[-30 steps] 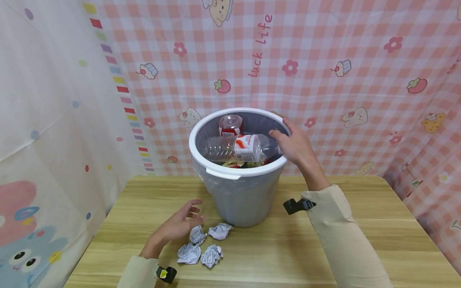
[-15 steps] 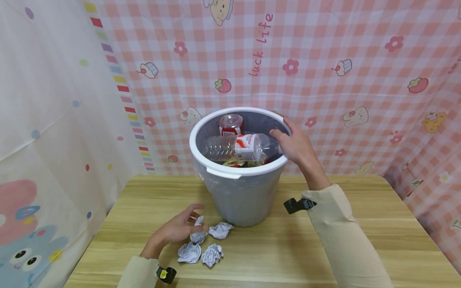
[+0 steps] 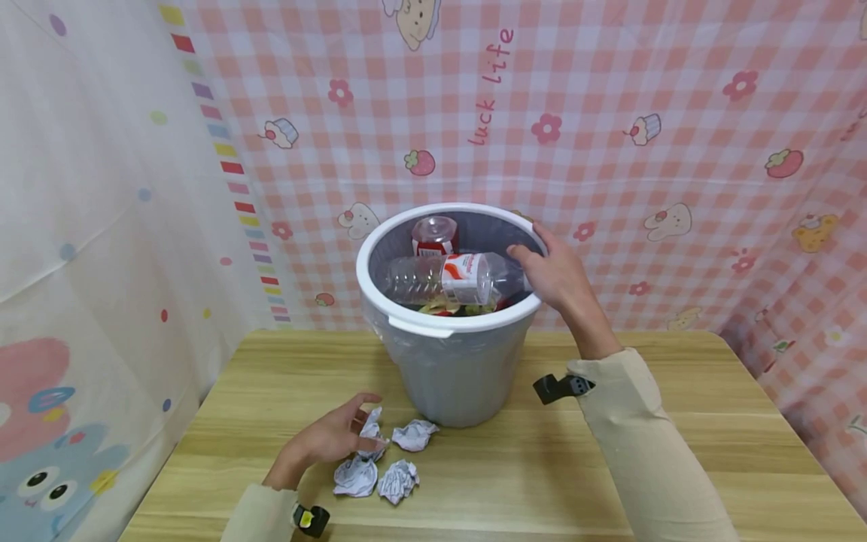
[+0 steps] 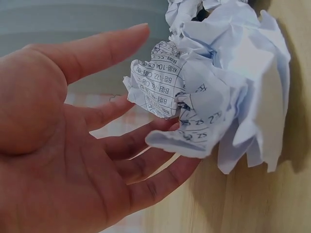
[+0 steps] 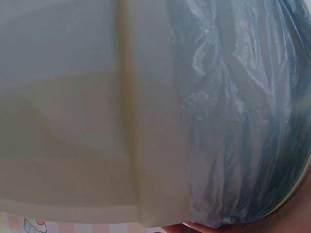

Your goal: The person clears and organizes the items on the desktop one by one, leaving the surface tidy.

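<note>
L hand (image 3: 328, 438), fingers relaxed, touches crumpled white paper ball (image 4: 206, 92) w/ printed grid text; R hand (image 3: 557, 275) grips grey bin (image 3: 457, 376) by rim. Backdrop (image 3: 508, 165) reads "luck life".

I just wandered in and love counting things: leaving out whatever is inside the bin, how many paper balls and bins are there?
Crumpled paper balls: 4
White-rimmed grey bin: 1
Total: 5
</note>
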Motion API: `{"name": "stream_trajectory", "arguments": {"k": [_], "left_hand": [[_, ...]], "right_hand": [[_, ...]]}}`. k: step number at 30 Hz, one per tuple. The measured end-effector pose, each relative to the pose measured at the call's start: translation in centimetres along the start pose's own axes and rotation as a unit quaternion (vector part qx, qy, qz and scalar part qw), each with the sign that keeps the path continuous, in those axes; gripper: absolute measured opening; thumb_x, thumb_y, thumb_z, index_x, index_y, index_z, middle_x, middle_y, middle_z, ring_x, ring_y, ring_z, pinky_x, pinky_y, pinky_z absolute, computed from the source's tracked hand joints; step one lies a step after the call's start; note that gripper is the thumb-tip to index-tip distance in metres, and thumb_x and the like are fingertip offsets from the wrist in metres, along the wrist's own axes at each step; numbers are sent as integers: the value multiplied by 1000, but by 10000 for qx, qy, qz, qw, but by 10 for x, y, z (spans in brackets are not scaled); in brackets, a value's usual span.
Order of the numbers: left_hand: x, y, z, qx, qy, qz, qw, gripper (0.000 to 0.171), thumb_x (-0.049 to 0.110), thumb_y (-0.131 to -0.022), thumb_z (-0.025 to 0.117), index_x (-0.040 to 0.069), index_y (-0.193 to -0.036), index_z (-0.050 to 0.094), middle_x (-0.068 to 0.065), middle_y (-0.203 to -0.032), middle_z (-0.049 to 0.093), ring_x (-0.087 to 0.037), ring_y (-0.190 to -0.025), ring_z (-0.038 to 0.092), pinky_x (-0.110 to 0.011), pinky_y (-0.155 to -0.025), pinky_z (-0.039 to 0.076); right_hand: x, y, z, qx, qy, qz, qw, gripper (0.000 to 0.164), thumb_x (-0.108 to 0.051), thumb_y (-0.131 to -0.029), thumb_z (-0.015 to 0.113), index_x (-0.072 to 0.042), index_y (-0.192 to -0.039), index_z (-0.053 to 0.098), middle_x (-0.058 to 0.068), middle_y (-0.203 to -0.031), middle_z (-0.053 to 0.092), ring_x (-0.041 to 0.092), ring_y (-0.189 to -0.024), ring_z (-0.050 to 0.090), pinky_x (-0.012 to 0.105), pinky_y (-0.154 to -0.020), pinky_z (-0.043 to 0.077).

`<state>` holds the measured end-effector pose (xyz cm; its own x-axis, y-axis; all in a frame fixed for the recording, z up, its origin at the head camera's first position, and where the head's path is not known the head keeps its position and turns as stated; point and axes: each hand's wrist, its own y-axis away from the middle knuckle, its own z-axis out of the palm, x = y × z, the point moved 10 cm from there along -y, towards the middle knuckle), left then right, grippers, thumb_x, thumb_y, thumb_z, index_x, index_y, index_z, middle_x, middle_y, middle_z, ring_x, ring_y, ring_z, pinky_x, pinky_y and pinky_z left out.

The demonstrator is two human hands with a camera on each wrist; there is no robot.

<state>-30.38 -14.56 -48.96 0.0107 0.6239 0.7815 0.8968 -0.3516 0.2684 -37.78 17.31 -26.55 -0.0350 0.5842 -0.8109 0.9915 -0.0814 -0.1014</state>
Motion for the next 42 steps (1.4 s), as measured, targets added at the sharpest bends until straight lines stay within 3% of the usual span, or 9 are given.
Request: {"name": "stream_trajectory", "arguments": {"k": [8, 16, 33, 42], "left_hand": [[-1, 0, 1, 23, -175, 62, 9998, 67, 8, -79, 81, 6, -138, 49, -12, -108, 60, -27, -100, 57, -45, -82, 50], [-4, -1, 0, 65, 32, 147, 9999, 62, 3, -81, 76, 4, -137, 50, -11, -101, 59, -22, -90, 56, -34, -71, 49], [10, 0, -13, 429, 70, 654, 9969, 55, 8, -88, 71, 0, -138, 48, -11, -96, 56, -21, -84, 53, -32, -70, 46], [8, -1, -23, 715, 237, 614, 9953, 56, 12, -90, 70, 3, -140, 47, -11, -105, 58, -24, -96, 56, -34, -77, 48]], "right_hand": [[0, 1, 1, -9, -71, -23, 10000, 70, -47, -98, 49, -23, -159, 21, 15, -159, 31, 39, -140, 36, 59, -112, 30], [0, 1, 1, -19, -73, -19, 10000, 71, -47, -98, 48, -22, -159, 20, 15, -160, 30, 39, -141, 35, 59, -113, 29], [1, 0, 1, -20, -70, -49, 10000, 72, -48, -98, 48, -22, -159, 20, 15, -160, 29, 39, -142, 34, 59, -113, 28], [-1, 0, 1, -17, -69, -108, 9999, 70, -47, -99, 48, -23, -159, 21, 15, -159, 31, 40, -141, 35, 59, -113, 28]]}}
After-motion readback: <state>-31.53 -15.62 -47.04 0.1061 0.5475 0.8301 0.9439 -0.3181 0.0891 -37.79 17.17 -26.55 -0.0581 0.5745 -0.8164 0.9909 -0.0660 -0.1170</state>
